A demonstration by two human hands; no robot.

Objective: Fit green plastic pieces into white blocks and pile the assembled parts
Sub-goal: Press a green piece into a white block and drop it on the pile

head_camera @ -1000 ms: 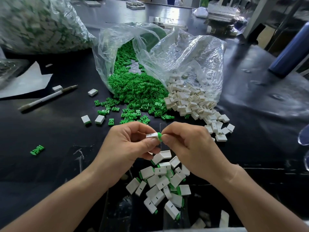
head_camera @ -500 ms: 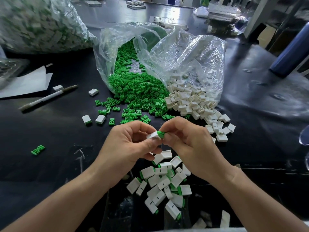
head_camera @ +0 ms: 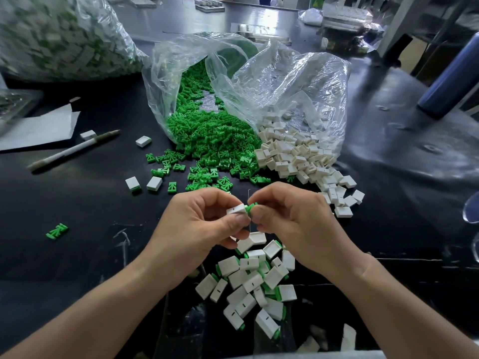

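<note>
At 6 o'clock the pile of assembled parts (head_camera: pixel 255 286) is sitting by the near edge of the bench (head_camera: pixel 77 208). Beyond it the left hand (head_camera: pixel 197 229) is pinching a white block (head_camera: pixel 236 209), and the right hand (head_camera: pixel 287 216) is pinching a green piece (head_camera: pixel 251 206) at its end. Bare bench is lying open toward 9 o'clock. The green heap (head_camera: pixel 212 141) and the white heap (head_camera: pixel 298 156) are crowding 12.
</note>
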